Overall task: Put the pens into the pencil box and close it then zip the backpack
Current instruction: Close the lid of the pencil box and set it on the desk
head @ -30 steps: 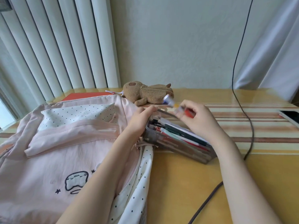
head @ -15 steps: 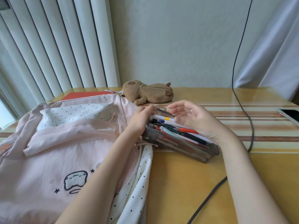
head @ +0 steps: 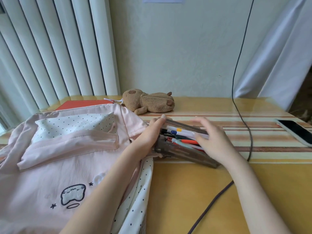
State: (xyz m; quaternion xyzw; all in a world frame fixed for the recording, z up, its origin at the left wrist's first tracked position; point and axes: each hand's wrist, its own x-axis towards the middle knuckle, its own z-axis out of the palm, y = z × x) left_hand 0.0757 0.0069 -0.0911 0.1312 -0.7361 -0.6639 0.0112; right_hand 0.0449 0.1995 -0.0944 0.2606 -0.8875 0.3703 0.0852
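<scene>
Nearest the camera, two bare forearms reach forward over a yellow tabletop (head: 194, 191). A pink backpack (head: 59, 157) with a dotted white lining lies flat under the left forearm, its opening unzipped along the edge nearest the hands. A dark cable (head: 211, 205) runs across the tabletop beside the right forearm.

The left hand (head: 148, 135) makes its grip on the left end of the pencil box (head: 182, 152), fingers curled over the end wall and a fingertip on the far rim. The right hand (head: 214, 141) lies over the box's right half, fingers fairly straight and blurred, resting on the pens (head: 179, 132); whether it pinches any of them I cannot tell. The box is translucent grey, open, and stands between the two hands with the pens lying lengthwise inside.

Beyond the right hand, near the tabletop's right edge, lies a phone (head: 297, 132). Beyond the left grip, a brown plush toy (head: 148, 103) lies by the wall, with a red folder (head: 81, 104) behind the backpack.
</scene>
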